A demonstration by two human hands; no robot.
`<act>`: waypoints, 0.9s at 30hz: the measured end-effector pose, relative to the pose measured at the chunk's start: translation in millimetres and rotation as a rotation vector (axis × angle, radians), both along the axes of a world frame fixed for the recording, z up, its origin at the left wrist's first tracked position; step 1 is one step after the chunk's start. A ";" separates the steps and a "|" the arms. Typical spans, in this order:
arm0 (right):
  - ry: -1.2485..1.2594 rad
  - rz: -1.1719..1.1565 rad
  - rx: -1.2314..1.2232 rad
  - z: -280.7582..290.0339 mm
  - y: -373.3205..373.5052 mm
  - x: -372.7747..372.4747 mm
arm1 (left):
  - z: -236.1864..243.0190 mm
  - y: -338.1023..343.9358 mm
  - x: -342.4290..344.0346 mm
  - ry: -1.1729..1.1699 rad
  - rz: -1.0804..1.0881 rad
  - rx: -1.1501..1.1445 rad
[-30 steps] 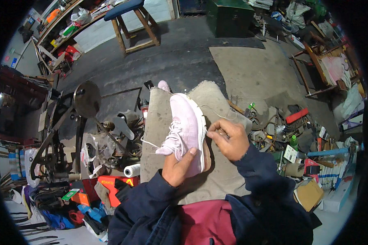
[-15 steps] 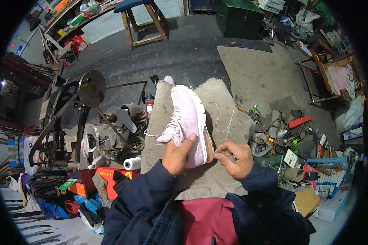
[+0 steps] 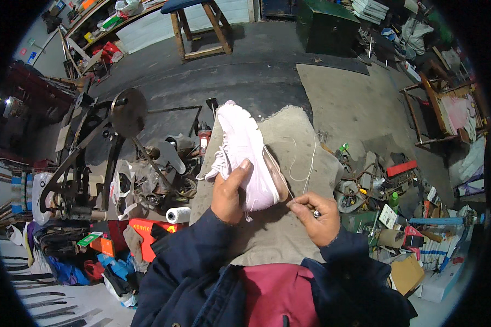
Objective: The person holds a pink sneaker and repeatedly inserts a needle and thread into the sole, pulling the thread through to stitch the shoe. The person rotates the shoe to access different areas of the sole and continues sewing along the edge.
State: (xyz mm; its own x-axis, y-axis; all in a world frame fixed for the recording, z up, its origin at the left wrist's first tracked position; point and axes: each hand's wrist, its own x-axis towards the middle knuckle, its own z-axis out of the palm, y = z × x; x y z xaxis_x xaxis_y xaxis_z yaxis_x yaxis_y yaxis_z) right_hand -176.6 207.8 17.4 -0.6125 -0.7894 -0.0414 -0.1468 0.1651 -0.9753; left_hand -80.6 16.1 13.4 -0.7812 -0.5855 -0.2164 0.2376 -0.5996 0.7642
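Note:
My left hand (image 3: 229,193) is closed round a pale pink sneaker (image 3: 240,131), thumb flat on its side. The shoe lies over my lap with its toe pointing away and its white and tan sole (image 3: 274,177) turned to the right. Just right of the heel, my right hand (image 3: 318,217) pinches a thin white thread (image 3: 291,192) that runs to the sole edge. A small shiny metal piece (image 3: 316,213) shows at its fingers; I cannot tell whether it is a ring or a tool end. More thread (image 3: 309,171) lies in loops on the grey-brown lap cloth (image 3: 289,128).
At my left stand a dark iron machine with a round wheel (image 3: 128,113), a white thread spool (image 3: 178,215) and a red box (image 3: 143,240). Tools and scraps crowd the right, near a green bottle (image 3: 394,199). A wooden stool (image 3: 202,32) and green chest (image 3: 327,27) stand farther off.
The sneaker has turned a little, its toe now farther away and more to the left. My right hand has moved slightly right, and thread now stretches between the sole and my fingers.

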 end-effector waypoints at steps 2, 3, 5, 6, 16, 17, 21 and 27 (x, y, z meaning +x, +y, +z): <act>-0.110 0.033 -0.020 4.6 4.3 4.0 | 3.0 -3.7 -2.6 0.012 0.049 0.045; -0.156 0.047 -0.016 5.5 6.3 6.3 | 4.3 -5.7 -3.2 0.025 0.069 0.065; -0.478 0.112 0.001 4.9 11.0 8.8 | 6.3 -10.1 -3.6 0.067 0.069 0.147; -0.561 0.130 -0.008 1.4 10.6 9.7 | 6.5 -12.0 -3.2 0.107 0.063 0.190; -1.079 0.190 0.030 -40.8 -0.7 -38.8 | 9.7 -14.7 28.6 0.015 -0.227 0.164; -1.099 0.243 0.013 -39.4 -2.1 -49.5 | 13.5 -12.8 33.4 0.180 -0.384 0.222; -0.775 0.088 -0.065 -29.0 -19.7 -78.8 | 29.1 -7.2 42.6 -0.021 -0.614 0.101; -0.629 0.190 -0.156 16.3 -25.7 -130.4 | 43.5 -5.5 43.2 -0.219 -0.753 -0.115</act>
